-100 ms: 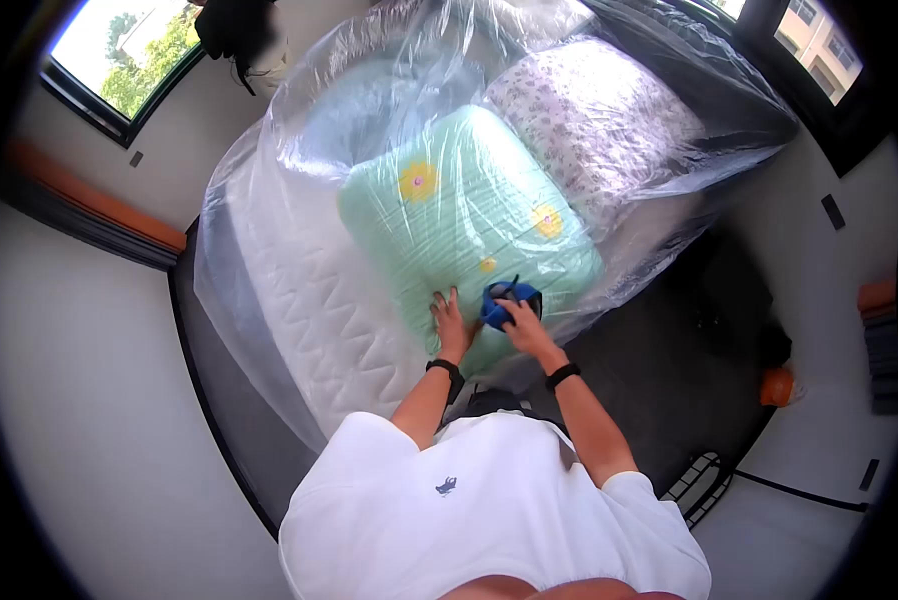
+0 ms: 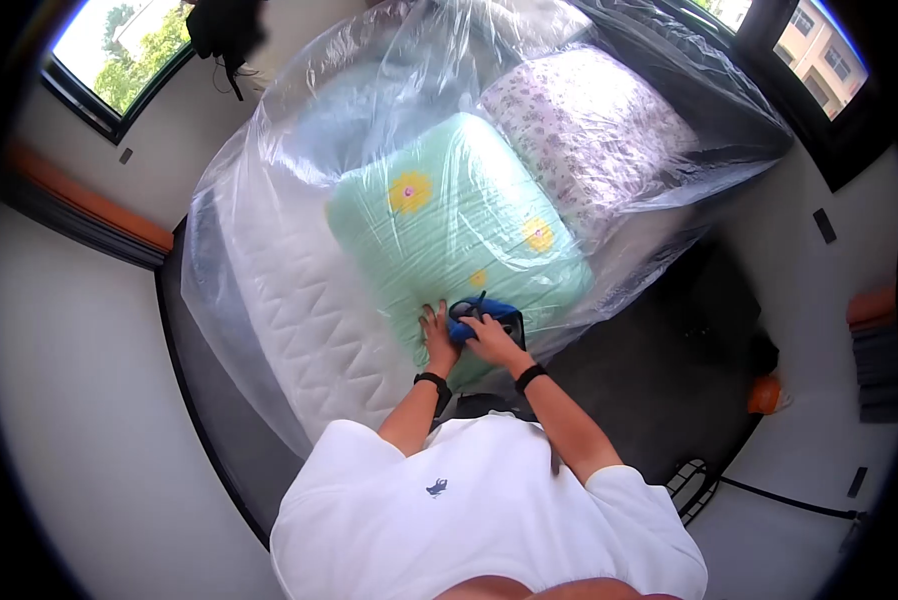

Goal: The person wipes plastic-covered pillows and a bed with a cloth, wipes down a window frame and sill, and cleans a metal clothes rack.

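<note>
a: where's that blue and black soft fabric pouch (image 2: 504,312) from where you stand?

b: just below the middle of the frame, by the lower edge of the plump mint-green cloth bundle with yellow flowers (image 2: 459,200).

a: and which hand is nearer?

b: the bare right hand with a black wristband (image 2: 493,341). it comes in from the lower right and lies over the pouch, fingers bent down onto it. i can't tell if they're pinching anything.

a: the other?

b: the bare left hand, also banded in black (image 2: 438,342), is flat at the pouch's left end, fingers spread, pointing up the frame. i can't see whether its edge touches the pouch.

a: how does the pouch lie?

b: long axis roughly left to right, dipping toward the right, across the line of the left fingers. rounded, dark-edged, with a thin black strip poking up.

a: and around it?

b: a clear, wrinkled plastic sheet (image 2: 214,260), glossy with creases. a white padded mattress with zigzag stitching (image 2: 319,340) lower left, and a puffy, squarish purple-flowered pillow (image 2: 589,130) upper right.
</note>
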A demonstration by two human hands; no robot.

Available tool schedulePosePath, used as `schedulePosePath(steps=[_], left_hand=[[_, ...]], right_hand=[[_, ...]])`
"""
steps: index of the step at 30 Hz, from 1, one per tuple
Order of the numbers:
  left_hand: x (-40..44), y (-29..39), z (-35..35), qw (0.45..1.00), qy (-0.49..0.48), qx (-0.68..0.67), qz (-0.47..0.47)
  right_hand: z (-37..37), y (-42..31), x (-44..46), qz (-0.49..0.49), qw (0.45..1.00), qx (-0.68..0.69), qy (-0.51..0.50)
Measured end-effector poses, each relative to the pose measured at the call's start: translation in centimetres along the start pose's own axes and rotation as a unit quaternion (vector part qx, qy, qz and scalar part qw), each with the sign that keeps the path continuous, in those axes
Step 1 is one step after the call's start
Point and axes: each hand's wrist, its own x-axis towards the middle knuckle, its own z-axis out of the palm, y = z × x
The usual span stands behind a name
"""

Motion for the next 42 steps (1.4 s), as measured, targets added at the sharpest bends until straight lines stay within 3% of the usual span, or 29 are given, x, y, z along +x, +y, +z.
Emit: schedulePosePath(steps=[3, 5, 9, 12, 14, 15, 17, 20, 21, 22, 24, 25, 29, 31, 32, 35, 36, 39, 41, 42], left_hand=[[3.1, -3.7, -2.7, 0.997, 0.045, 0.045, 0.047], [4.8, -3.6, -2.1, 0.998, 0.037, 0.033, 0.026], [4.4, -3.0, -3.0, 0.999, 0.034, 0.040, 0.013], [5.3, -1.8, -4.5, 0.998, 0.024, 0.051, -0.005], [3.2, -1.5, -3.9, 0.998, 0.025, 0.039, -0.038], [5.0, -1.8, -5.0, 0.999, 0.032, 0.042, -0.006], [2.9, -0.6, -4.3, 0.998, 0.045, 0.032, -0.025], [2.0, 1.0, -5.1, 0.993, 0.009, 0.036, -0.116], [5.6, 0.0, -6.7, 0.996, 0.042, 0.030, -0.076], [2.3, 1.0, -5.7, 0.994, 0.052, 0.019, -0.090], [2.3, 2.4, -5.7, 0.992, 0.064, 0.021, -0.109], [1.3, 3.2, -5.6, 0.987, 0.100, 0.046, -0.117], [-0.1, 7.3, -3.9, 0.960, 0.202, 0.122, -0.153], [-0.2, 8.2, -2.6, 0.949, 0.265, 0.090, -0.147], [-0.7, 8.4, -1.9, 0.937, 0.318, 0.066, -0.131], [-2.2, 8.6, -0.6, 0.920, 0.356, 0.055, -0.156], [-3.1, 8.8, -0.5, 0.914, 0.363, 0.058, -0.169], [-3.7, 8.9, -1.4, 0.918, 0.342, 0.067, -0.191], [-2.4, 10.1, -3.0, 0.901, 0.338, -0.158, -0.223], [-1.4, 11.8, -3.9, 0.898, 0.344, -0.162, -0.222]], right_hand=[[0.9, -4.2, 3.5, -0.011, 0.999, -0.043, 0.003], [-0.6, -4.4, 5.2, -0.034, 0.985, -0.156, 0.057], [-1.7, -1.4, 7.8, -0.095, 0.959, -0.251, 0.091], [-4.3, 1.0, 10.6, -0.076, 0.950, -0.264, 0.150], [-8.3, 2.6, 10.5, 0.041, 0.960, -0.249, 0.121], [-9.6, 3.6, 12.3, 0.066, 0.959, -0.240, 0.132], [-11.9, 6.6, 12.5, 0.105, 0.968, -0.221, 0.063], [-14.0, 9.3, 13.5, 0.127, 0.970, -0.205, 0.019], [-15.5, 9.1, 16.9, 0.115, 0.971, -0.207, 0.028], [-14.9, 11.0, 15.4, 0.103, 0.972, -0.209, -0.008], [-15.8, 13.7, 15.7, 0.151, 0.976, -0.154, 0.016], [-16.1, 16.1, 16.0, 0.161, 0.982, -0.098, 0.006], [-15.9, 25.8, 15.4, 0.129, 0.984, -0.118, -0.028], [-17.1, 27.7, 16.0, 0.159, 0.985, -0.041, -0.049], [-17.1, 28.7, 16.4, 0.152, 0.986, -0.044, -0.060], [-18.6, 26.3, 17.5, 0.081, 0.996, 0.022, -0.023], [-19.5, 21.2, 17.6, 0.053, 0.998, 0.011, 0.020], [-20.1, 14.7, 17.1, -0.032, 0.996, 0.085, -0.013], [-17.9, 9.0, 16.0, -0.158, 0.975, 0.143, -0.071], [-16.5, 6.5, 15.6, -0.237, 0.950, 0.165, -0.115]])
